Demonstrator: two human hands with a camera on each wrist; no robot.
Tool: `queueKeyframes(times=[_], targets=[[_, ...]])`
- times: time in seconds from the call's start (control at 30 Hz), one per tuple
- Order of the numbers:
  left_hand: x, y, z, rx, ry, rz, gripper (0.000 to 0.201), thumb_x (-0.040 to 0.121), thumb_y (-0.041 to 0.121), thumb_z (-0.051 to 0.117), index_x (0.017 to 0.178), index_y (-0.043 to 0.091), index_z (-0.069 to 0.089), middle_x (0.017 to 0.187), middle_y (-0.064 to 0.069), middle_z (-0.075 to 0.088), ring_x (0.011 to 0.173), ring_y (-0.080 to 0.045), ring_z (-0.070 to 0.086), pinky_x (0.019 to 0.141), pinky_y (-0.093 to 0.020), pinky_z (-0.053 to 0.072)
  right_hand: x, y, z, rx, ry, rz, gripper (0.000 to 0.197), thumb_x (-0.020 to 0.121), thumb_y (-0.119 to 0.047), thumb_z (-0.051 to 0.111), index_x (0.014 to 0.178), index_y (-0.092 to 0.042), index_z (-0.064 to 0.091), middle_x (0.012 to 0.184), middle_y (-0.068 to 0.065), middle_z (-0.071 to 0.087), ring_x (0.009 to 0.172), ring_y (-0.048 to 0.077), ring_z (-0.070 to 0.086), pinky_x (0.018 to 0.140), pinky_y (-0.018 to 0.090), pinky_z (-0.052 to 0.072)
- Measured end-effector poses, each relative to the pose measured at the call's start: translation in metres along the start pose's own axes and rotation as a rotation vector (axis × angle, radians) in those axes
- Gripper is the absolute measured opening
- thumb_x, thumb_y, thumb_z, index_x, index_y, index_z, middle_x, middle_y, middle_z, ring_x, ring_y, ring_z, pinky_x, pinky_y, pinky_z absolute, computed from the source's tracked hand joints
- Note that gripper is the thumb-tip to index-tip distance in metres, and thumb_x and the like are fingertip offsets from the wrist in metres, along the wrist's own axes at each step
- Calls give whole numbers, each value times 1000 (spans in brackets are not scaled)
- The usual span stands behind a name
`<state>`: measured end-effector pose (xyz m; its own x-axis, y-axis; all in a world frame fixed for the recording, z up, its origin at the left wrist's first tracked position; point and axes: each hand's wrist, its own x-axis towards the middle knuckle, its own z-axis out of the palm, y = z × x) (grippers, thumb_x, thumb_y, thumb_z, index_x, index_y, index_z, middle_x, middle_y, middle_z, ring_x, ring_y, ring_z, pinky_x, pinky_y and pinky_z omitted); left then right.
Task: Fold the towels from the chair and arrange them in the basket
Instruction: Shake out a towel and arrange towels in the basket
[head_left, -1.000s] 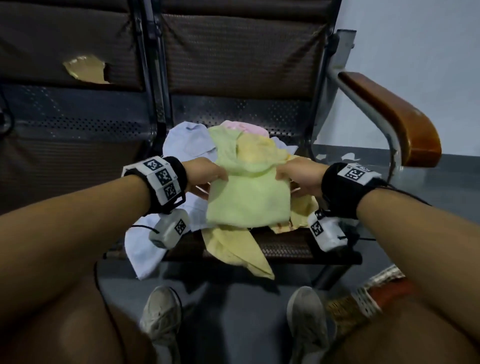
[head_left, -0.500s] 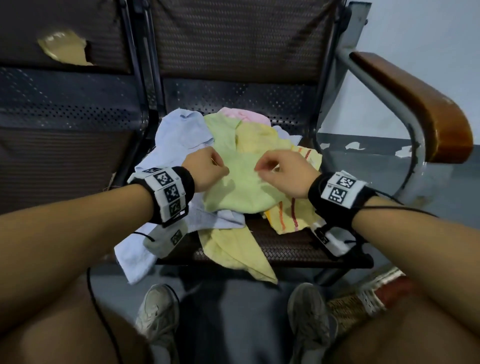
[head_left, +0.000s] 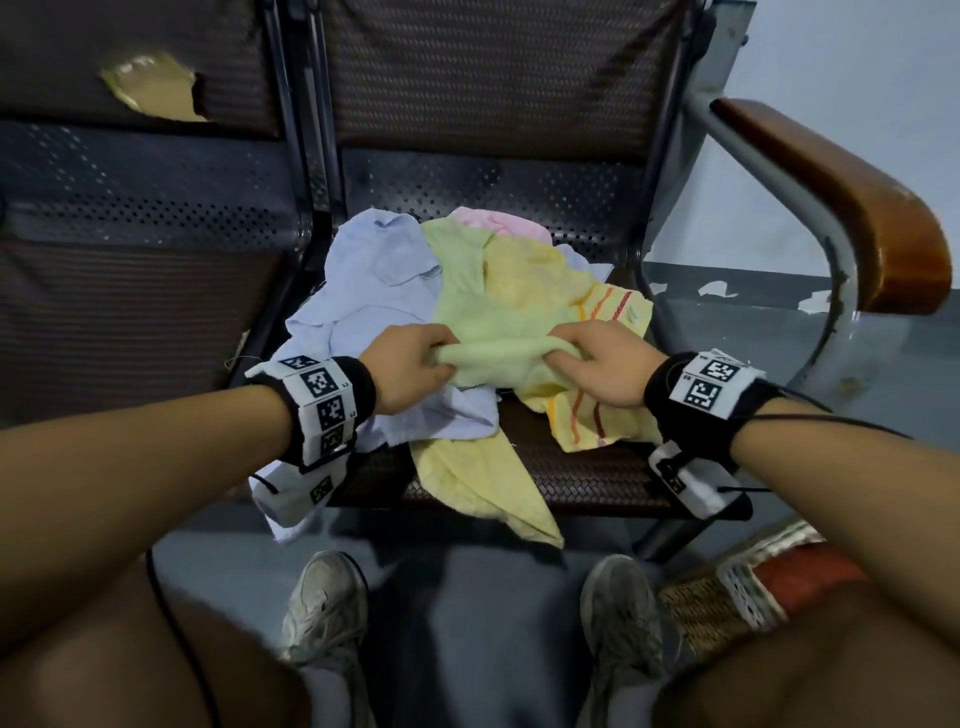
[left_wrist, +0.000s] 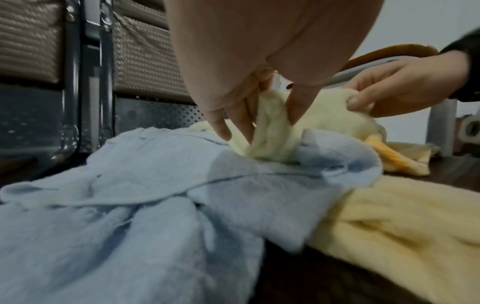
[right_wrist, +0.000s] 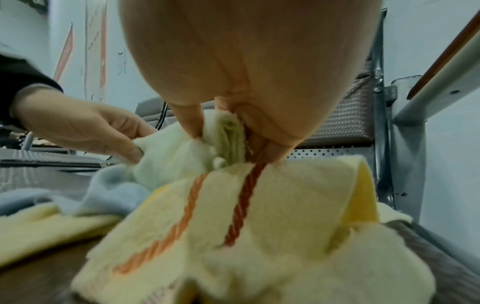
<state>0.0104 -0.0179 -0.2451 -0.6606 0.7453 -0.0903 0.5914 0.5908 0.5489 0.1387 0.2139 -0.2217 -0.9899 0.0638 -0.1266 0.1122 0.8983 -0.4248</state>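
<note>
Head view: the left hand (head_left: 410, 366) and the right hand (head_left: 605, 364) are each pinching one end of a pale green towel (head_left: 498, 332), which is lying bunched on top of the pile on the chair seat (head_left: 571, 478); no crisp fold is showing in it yet, so the folding is judged to be at an early stage. Around it a light blue towel (head_left: 374, 291), a plain yellow towel (head_left: 483, 483) drooping over the seat's front edge, a yellow towel with orange stripes (head_left: 597, 415) and a pink towel (head_left: 493, 223) are all lying crumpled and unfolded. The woven basket (head_left: 737, 597) is sitting on the floor by the person's right foot, only partly visible, and whether any towel is in it cannot be told. Left wrist view: the fingers (left_wrist: 221, 127) are closing narrowly on a thick, soft ridge of green terry, while the blue cloth is spreading below in limp, fuzzy wrinkles. Right wrist view: the fingertips (right_wrist: 193, 127) are squeezing gathered green layers into a tight pleated wad, directly above the striped towel, whose raised orange bands are looking ropelike against a plush nap; the seat is appearing as dark woven mesh.
</note>
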Motion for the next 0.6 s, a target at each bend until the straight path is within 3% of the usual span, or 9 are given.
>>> queueKeyframes(times=[0.1,0.23,0.33,0.4,0.47,0.6], targets=[[5,-3,-11,-148,57,-66,6,89,32,64,88,26,62,81,5,64,78,-16,60,66,-28,42,-2,3,-3,174,20,38,21,102,-31,49,96,-18,65,93,-2,66,90,20,60,84,36,46],[15,-5,-11,-417,112,-206,20,89,40,63,97,22,62,89,3,70,78,-16,64,70,-31,51,0,4,-2,452,-15,162,20,101,-35,52,90,-28,67,91,-12,69,86,9,65,75,25,47],[22,-2,-6,-430,157,-330,36,89,54,59,99,20,59,94,-1,67,77,-17,64,69,-34,55,9,5,5,358,-29,266,28,101,-40,49,82,-25,62,82,-5,66,75,15,63,64,27,46],[26,0,-4,-459,72,-466,57,85,69,53,100,14,59,93,-7,66,78,-24,68,70,-38,61,15,6,10,276,-38,316,31,102,-39,47,81,-21,60,82,-3,61,77,18,58,64,28,41],[26,4,-1,-491,-60,-595,72,78,78,51,97,9,61,84,-12,68,70,-28,71,64,-35,62,21,8,12,244,-35,361,32,103,-38,45,92,-14,62,91,1,61,89,23,57,72,29,39],[27,8,2,-423,-245,-667,72,78,76,55,96,7,66,80,-11,75,63,-23,69,64,-28,56,29,9,16,162,-50,436,50,103,-40,44,127,2,58,128,16,60,118,34,56,92,33,42]])
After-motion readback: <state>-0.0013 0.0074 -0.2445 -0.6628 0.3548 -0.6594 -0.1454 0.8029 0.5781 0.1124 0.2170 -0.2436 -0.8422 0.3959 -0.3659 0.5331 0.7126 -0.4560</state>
